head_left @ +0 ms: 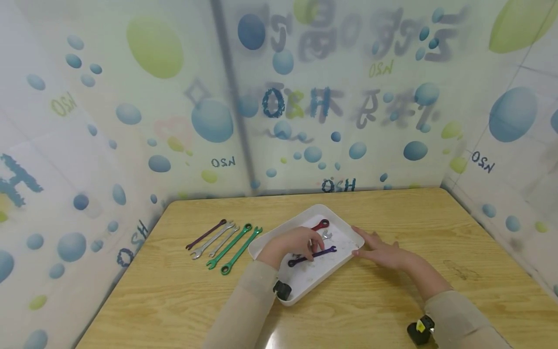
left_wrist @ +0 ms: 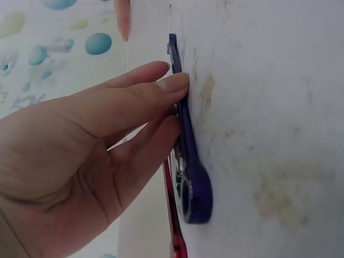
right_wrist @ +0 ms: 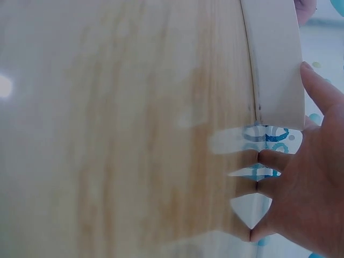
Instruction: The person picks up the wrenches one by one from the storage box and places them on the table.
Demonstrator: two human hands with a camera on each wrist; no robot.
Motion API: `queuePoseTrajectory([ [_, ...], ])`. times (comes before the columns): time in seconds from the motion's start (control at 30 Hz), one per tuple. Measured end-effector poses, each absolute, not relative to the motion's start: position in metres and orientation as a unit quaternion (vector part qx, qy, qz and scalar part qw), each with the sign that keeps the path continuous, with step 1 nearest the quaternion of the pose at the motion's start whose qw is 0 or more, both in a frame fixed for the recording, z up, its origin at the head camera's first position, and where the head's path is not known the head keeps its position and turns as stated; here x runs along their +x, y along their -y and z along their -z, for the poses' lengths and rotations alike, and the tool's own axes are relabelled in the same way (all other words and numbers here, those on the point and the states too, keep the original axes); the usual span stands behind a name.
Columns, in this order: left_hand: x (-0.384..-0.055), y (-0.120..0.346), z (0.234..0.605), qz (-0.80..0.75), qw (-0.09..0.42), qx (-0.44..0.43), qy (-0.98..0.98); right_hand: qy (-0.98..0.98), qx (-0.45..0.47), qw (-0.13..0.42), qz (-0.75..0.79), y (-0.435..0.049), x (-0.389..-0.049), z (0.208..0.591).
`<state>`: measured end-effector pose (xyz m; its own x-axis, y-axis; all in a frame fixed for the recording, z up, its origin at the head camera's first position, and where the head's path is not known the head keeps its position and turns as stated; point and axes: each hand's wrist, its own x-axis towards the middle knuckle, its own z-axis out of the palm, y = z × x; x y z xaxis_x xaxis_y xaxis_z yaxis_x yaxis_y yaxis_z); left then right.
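Note:
My left hand (head_left: 297,241) reaches into a white tray (head_left: 311,278) and pinches a purple ratchet wrench (left_wrist: 198,188) between thumb and fingers. The wrench lies along the tray floor, its ring end towards me at the left and its open end pointing right. Beyond it are a red wrench (head_left: 322,224) and a silver wrench (head_left: 327,235), both partly covered by that hand. At the tray's right corner is my right hand (head_left: 385,254), its fingers spread. In the right wrist view, the thumb touches the tray wall (right_wrist: 279,64) while other fingertips rest on the table.
Left of the tray, several wrenches lie side by side on the wooden table (head_left: 165,300): a dark purple one (head_left: 206,235), silver ones and two green ones (head_left: 241,251). A patterned wall (head_left: 279,160) closes off the table's far edge.

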<state>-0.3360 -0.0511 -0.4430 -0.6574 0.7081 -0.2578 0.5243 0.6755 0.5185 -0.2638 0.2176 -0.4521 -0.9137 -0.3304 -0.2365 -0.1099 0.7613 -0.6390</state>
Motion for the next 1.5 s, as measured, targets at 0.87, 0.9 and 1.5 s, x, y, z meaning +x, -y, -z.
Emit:
queuePoseTrajectory([
  [0.87,-0.334,0.05,0.441,-0.223,0.223,0.342,-0.885,-0.925,-0.124,0.169,0.316,-0.216,-0.264,0.453],
  [0.9,-0.334,0.05,0.441,-0.231,0.223,0.345,-0.882,-0.925,-0.124,0.169,0.316,-0.216,-0.264,0.453],
  [1.5,-0.334,0.055,0.423,-0.346,0.272,0.32,-0.839,-0.925,-0.121,0.171,0.318,-0.218,-0.264,0.454],
])
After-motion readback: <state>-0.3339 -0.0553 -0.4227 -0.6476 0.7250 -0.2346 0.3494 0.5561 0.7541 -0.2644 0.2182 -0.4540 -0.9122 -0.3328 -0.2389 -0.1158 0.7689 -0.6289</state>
